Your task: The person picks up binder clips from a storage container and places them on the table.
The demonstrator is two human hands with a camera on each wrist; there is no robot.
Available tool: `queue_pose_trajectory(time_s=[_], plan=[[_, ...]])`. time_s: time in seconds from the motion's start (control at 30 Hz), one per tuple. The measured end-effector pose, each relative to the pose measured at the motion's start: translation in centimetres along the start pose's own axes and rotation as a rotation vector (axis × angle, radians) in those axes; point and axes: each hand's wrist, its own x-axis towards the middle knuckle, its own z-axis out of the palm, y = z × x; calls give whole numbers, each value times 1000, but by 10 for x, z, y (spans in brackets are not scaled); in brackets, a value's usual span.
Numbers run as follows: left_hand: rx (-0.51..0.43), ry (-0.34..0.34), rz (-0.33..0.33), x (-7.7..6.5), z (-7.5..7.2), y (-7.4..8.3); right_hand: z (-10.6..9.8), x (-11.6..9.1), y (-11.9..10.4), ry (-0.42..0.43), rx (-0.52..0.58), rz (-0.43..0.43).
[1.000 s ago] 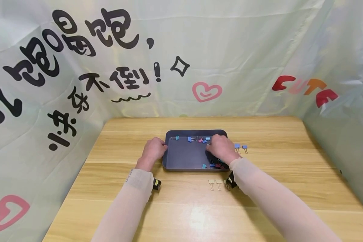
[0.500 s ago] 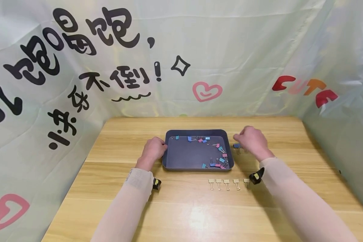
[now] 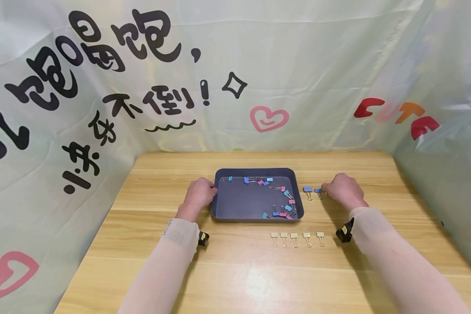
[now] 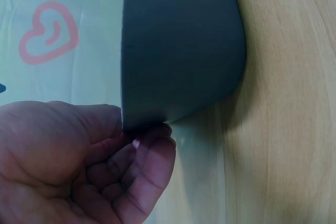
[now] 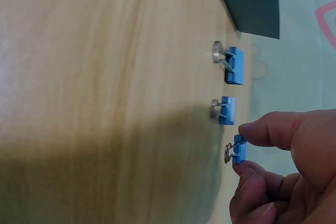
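My left hand (image 3: 199,192) pinches the left rim of a dark grey tray (image 3: 239,198). In the left wrist view, thumb and curled fingers meet at the corner of the tray wall (image 4: 178,40). Right of the tray, my right hand (image 3: 343,191) pinches a small blue binder clip (image 5: 240,149) between thumb and index finger, close over the table. Beside it, two more blue binder clips, a larger one (image 3: 307,189) and a smaller one (image 3: 318,190), lie in a row with it. The held clip is mostly hidden by my fingers in the head view.
Several teal, blue and pink binder clips (image 3: 288,208) lie loose in the tray, mostly along its far and right sides. A row of several pale cream binder clips (image 3: 294,236) lies on the wooden table (image 3: 227,270) in front. Printed cloth (image 3: 318,65) hangs around the table.
My right hand has left the tray's right side, moved right past the two blue clips and lowered toward the table with a blue clip. The left hand stays on the rim.
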Motion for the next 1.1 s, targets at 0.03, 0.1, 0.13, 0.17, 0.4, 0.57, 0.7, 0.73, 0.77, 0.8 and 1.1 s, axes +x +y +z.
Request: queue_pose_trajectory(time_s=[0.03, 0.1, 0.13, 0.17, 0.4, 0.57, 0.7, 0.73, 0.77, 0.8, 1.1], plan=[[-1, 0, 1, 0, 0, 0, 1, 0, 0, 2, -5, 1], [-1, -2, 3, 0, -1, 1, 2, 1, 1, 2, -13, 6], [-4, -2, 2, 0, -1, 1, 3, 1, 1, 4, -13, 9], [-5, -3, 2, 0, -1, 1, 3, 2, 2, 5, -15, 9], [-4, -8, -11, 1, -2, 1, 1, 2, 1, 2, -36, -2], [-17, -17, -16, 1, -2, 2, -12, -6, -18, 37, -29, -73], [-14, -19, -16, 2, -2, 1, -12, -18, -48, 42, 11, -219], [-12, -18, -15, 2, -2, 0, -9, -21, -57, 38, 12, -262], [-11, -16, -15, 2, -2, 0, -5, -24, -65, 33, 4, -304], [-12, -13, -14, 2, -1, 0, -1, -27, -72, 17, -9, -351], [-12, -2, -8, 1, 0, -1, 47, -47, -112, -233, -190, -639]])
